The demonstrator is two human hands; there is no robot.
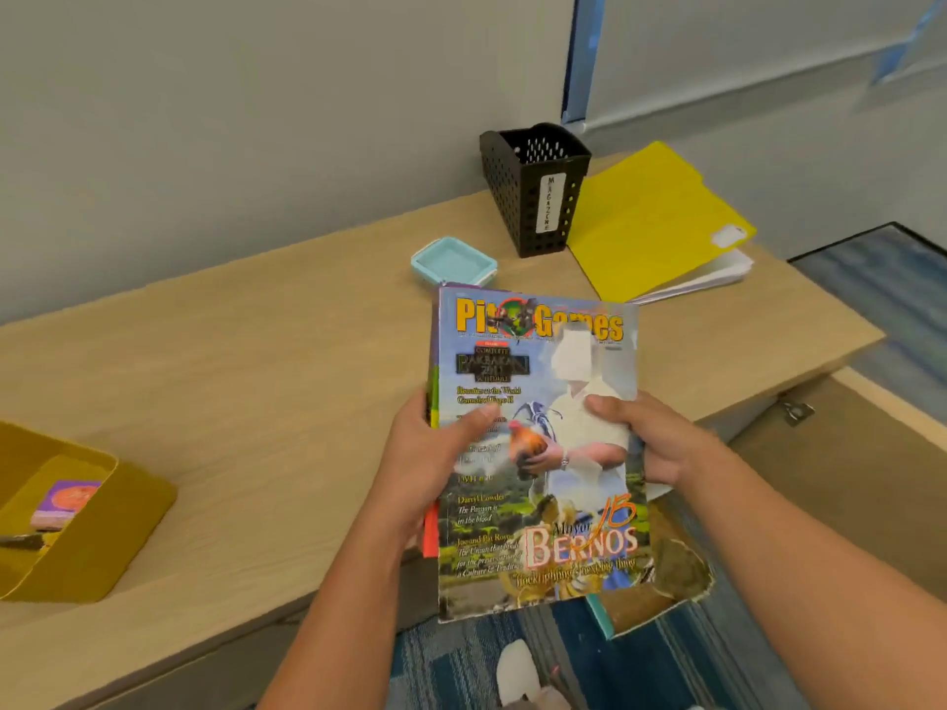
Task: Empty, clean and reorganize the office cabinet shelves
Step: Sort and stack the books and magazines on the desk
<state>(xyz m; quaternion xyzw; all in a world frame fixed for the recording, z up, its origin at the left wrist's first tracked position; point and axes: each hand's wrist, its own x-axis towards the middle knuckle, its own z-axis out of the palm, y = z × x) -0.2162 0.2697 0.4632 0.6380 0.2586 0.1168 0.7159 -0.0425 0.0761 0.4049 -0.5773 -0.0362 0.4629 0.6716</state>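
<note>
Both hands, left (435, 453) and right (651, 438), clasp a magazine stack (538, 453) in a firm grip above the wooden surface (256, 351).

a stack of magazines (538, 453) is held above the desk (256, 376) edge, top cover reading "pit games", its lower right corner torn. behind it on the desk stands an upright black perforated bin (533, 189) labelled "magazine".

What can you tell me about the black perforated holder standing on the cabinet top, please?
The black perforated holder looks like plastic, its walls dotted with round holes. It stands upright near the wall on the wooden cabinet top, open at the top and apparently empty. A white vertical label on its front reads MAGAZINE. The yellow folder lies against its right side; the small blue box sits apart, in front.
</note>
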